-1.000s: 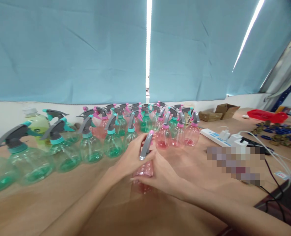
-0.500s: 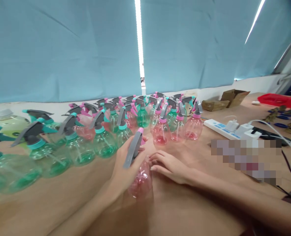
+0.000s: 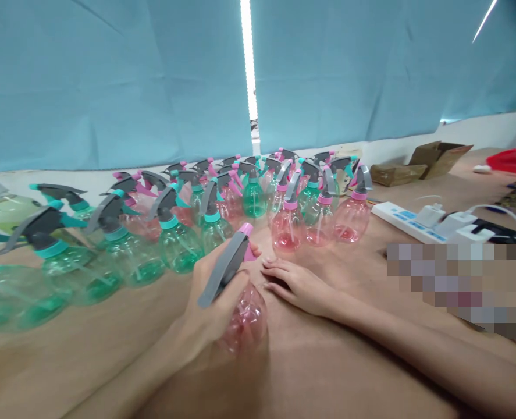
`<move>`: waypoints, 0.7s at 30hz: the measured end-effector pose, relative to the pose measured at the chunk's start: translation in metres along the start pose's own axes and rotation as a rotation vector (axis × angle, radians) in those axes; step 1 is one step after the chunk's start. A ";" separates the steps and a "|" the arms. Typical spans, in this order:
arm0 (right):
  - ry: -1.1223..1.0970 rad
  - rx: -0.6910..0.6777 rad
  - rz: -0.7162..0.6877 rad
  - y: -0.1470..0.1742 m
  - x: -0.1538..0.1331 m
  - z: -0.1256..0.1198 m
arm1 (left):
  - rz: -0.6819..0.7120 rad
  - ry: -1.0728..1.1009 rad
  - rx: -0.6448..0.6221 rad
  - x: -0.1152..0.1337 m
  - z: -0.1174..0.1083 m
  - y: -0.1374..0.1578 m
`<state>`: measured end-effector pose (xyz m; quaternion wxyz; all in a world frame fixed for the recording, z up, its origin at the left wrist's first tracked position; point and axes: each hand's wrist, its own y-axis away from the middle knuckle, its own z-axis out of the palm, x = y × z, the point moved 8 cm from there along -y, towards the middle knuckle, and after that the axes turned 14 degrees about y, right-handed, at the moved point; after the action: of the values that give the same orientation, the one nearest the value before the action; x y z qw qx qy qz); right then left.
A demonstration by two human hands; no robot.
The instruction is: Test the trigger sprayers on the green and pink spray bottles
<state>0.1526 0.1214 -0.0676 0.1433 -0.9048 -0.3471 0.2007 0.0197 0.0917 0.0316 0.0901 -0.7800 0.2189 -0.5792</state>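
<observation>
My left hand (image 3: 216, 291) is wrapped round the neck of a pink spray bottle (image 3: 245, 323) with a grey trigger head and pink nozzle. The bottle is near the middle of the brown tabletop (image 3: 319, 366), its head leaning a little to the right. Just to its right, my right hand (image 3: 301, 285) rests on the table, palm down, fingers loosely stretched and holding nothing. Beyond both hands stand several pink spray bottles (image 3: 287, 230). Green spray bottles (image 3: 180, 247) with turquoise collars line up at the left.
A white power strip (image 3: 404, 221) with plugged-in chargers lies at the right, beside a blurred-out patch. Behind it are an open cardboard box (image 3: 438, 160) and a red object (image 3: 511, 161). Blue sheeting (image 3: 162, 81) covers the wall at the back.
My left hand has shifted slightly left with the pink bottle. My right hand has come apart from it and lies flatter on the table. The camera view has moved slightly.
</observation>
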 end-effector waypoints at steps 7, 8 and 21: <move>-0.030 -0.021 0.010 0.002 0.000 -0.002 | 0.013 0.026 -0.001 0.008 0.001 -0.001; -0.035 -0.019 0.007 0.002 0.001 -0.001 | 0.024 0.021 0.001 0.010 0.001 -0.001; -0.055 -0.026 0.006 0.002 0.001 0.000 | -0.092 -0.068 -0.030 -0.003 -0.001 0.002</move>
<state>0.1544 0.1209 -0.0684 0.1212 -0.9018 -0.3509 0.2213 0.0171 0.0914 0.0283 0.0588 -0.8097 0.1883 -0.5527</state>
